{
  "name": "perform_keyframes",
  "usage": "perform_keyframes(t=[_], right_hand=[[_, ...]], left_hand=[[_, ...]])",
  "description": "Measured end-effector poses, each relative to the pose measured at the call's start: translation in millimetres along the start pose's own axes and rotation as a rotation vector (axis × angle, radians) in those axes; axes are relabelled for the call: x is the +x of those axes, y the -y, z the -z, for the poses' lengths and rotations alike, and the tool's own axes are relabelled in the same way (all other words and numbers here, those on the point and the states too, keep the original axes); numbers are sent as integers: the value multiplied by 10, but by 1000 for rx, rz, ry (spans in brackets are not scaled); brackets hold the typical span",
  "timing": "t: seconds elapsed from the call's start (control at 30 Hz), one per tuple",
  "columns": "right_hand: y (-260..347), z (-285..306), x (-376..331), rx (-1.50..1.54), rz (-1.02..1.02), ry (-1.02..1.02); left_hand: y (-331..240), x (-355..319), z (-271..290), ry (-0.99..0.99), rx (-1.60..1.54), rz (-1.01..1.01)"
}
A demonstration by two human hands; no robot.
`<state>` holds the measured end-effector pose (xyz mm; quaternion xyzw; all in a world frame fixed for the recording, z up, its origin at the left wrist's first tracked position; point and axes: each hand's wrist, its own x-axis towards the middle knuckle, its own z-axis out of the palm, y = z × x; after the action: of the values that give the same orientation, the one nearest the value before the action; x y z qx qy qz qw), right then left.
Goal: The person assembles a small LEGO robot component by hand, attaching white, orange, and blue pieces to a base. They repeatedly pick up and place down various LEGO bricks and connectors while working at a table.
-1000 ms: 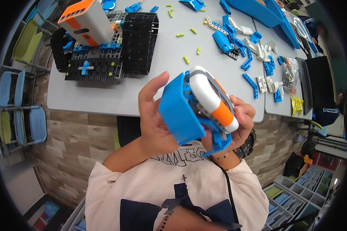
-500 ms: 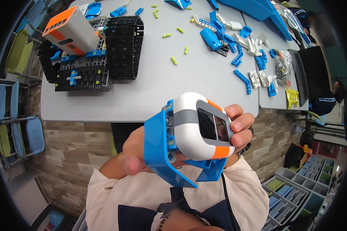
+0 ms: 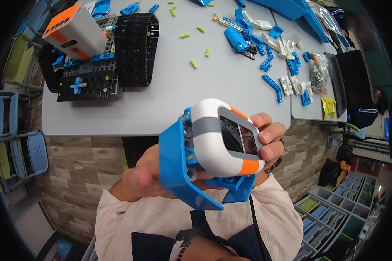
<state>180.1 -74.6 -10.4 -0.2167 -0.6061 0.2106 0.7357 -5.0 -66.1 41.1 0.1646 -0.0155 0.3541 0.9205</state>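
In front of my chest, off the table's near edge, I hold a rounded white, grey and orange screen module (image 3: 213, 143). Blue panels (image 3: 174, 163) and grey-blue connector parts are fixed to its back. My right hand (image 3: 272, 141) wraps its fingers round the module's right edge; the thumb is hidden. On the other side my left hand (image 3: 143, 174) grips the assembly from behind and below, partly covered by the blue panel. The dark screen (image 3: 239, 137) faces up and right, with reflections on it.
A black tracked building-kit model (image 3: 137, 52) carrying a white-and-orange box (image 3: 76, 41) stands at the table's left. Small lime pegs (image 3: 193, 64) lie mid-table. Blue and white beams (image 3: 272, 88) are scattered at right, near a bag of parts (image 3: 319, 76) and a yellow packet (image 3: 329, 107).
The left fingers, lower and blurred before, now sit closer against the blue panel. The module has shifted slightly left and up in view, and the table items have shifted slightly too.
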Motion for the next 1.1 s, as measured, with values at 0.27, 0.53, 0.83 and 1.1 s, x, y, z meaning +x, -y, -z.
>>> perform_keyframes(t=[0.27, 0.53, 0.83, 1.1], right_hand=[[-21, -59, 67, -181, -48, 6], [121, -65, 269, 615, -962, -432], [-41, -4, 291, 956, -1039, -553], [-36, -46, 325, 791, -1109, -454]], left_hand=[[74, 194, 174, 62, 902, -605], [113, 212, 350, -358, 781, -657], [-52, 249, 423, -424, 814, -564], [-168, 354, 412, -337, 950, -556]])
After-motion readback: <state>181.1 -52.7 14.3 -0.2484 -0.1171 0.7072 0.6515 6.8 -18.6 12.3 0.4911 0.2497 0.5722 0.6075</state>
